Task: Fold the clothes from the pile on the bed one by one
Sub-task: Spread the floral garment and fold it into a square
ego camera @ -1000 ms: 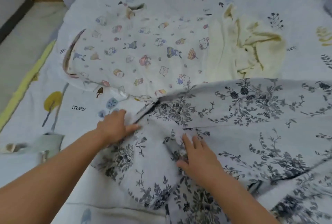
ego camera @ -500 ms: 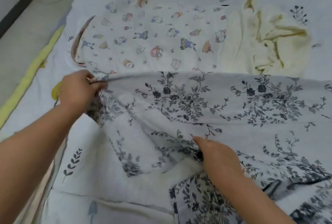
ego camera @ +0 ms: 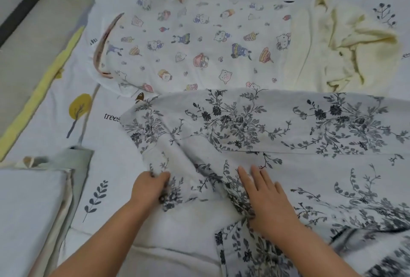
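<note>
Lying at the far left, a pale grey floor (ego camera: 28,39) runs beside the bed, edged by a yellow strip of bedding (ego camera: 42,90). Nearer the camera on that side sits a folded light-blue pillow or cushion (ego camera: 26,210) with a grey-green fabric corner (ego camera: 73,159) just beyond it. The bed itself is covered by a light-blue sheet printed with yellow trees and dark leaves (ego camera: 93,134).

On the sheet further back lies a white garment printed with small cartoon cats and cakes, trimmed in pink at its left opening (ego camera: 188,43), spread fairly flat. Its near edge is overlapped by the white cloth with a grey and black flower-and-vine print (ego camera: 255,125), which stretches from the middle of the bed out past the right edge, folded over on itself with creases bunched at its near left part.

The left hand (ego camera: 148,188) has its fingers curled round a bunched fold at that cloth's left edge, gripping it. Just right of it, the right hand (ego camera: 268,199) lies flat on the same cloth, fingers straight and slightly spread, pressing it to the bed.

At the back right, a crumpled pale-yellow soft garment (ego camera: 346,50) lies touching the cartoon-print one.
</note>
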{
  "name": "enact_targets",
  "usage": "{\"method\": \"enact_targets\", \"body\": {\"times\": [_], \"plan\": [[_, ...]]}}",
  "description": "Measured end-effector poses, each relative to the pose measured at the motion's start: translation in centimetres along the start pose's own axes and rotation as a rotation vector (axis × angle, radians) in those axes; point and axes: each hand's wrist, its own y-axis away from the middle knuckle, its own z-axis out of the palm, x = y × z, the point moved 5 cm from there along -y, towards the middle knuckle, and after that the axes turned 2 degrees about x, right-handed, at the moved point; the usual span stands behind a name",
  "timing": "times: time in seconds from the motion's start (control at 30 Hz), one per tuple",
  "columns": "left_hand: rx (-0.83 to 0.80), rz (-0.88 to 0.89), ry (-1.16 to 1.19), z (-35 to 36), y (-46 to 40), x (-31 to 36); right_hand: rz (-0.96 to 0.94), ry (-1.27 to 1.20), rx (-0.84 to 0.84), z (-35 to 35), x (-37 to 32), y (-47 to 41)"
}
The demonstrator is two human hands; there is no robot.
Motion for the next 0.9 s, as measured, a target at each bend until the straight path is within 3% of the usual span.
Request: {"method": "enact_targets", "body": {"times": [0.1, 0.23, 0.33, 0.4, 0.5, 0.57, 0.63, 0.77, 0.9], "plan": [[0.030, 0.039, 0.151, -0.7, 0.7, 0.5, -0.025, -0.023, 0.057, -0.2, -0.4, 0.2], [0.342, 0.279, -0.009, -6.6, 1.3, 1.8, 0.022, -0.076, 0.191, -1.6, -0.7, 1.1], [0.488, 0.320, -0.292, -11.6, 1.0, 1.0, -0.002, -0.053, 0.255, -2.6, -1.7, 2.0], [0.447, 0.275, -0.531, -12.9, 0.7, -0.2, -0.049, -0.028, 0.299, -2.7, -2.8, 2.4], [0.376, 0.302, -0.855, -11.6, 1.1, -0.7, -0.129, 0.065, 0.091, 1.1, -3.7, 2.4], [0.352, 0.415, -0.917, -9.6, 2.0, 0.2, -0.099, 0.130, 0.040, 2.0, -3.7, 2.4], [0.316, 0.644, -0.893, -6.8, 3.6, 1.0, -0.078, 0.159, 0.098, 1.2, -4.0, 2.6], [-0.035, 1.127, -1.013, 0.7, 8.3, -1.2, -0.158, 0.186, 0.163, 1.6, -4.7, 3.2], [-0.117, 1.068, -1.152, 2.5, 8.5, -2.5, -0.105, 0.219, 0.173, 1.5, -3.5, 2.6]]}}
